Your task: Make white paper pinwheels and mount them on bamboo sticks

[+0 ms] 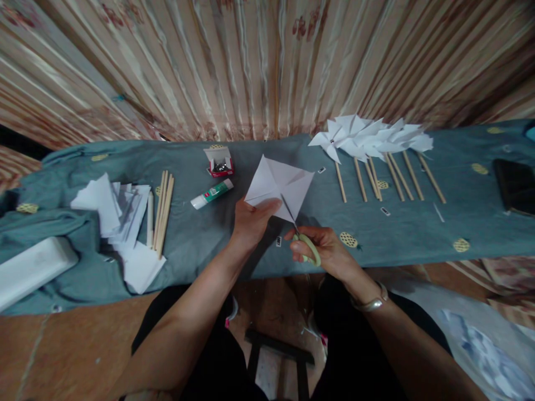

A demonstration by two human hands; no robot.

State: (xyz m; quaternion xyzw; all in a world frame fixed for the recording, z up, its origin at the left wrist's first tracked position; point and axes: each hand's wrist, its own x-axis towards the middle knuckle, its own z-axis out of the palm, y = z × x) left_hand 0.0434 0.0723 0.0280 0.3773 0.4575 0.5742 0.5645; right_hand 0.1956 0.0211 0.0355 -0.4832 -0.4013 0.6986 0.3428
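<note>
Pinches a white paper square [288, 179] in the left hand [252, 223], with the thumb laid flat on top, over the middle of the green cloth [190, 245]. Holds scissors [311, 248] by the pale green handles in the right hand [328, 246], with the blades at the square's near corner, pointing toward its centre. Lies beyond the left hand: a glue stick [212, 194] and an open red box [220, 165] of small metal pieces. Further left, wooden sticks [164, 214] beside loose white papers [125, 209]; to the right, overlapping paper pinwheels [371, 138] on sticks.
</note>
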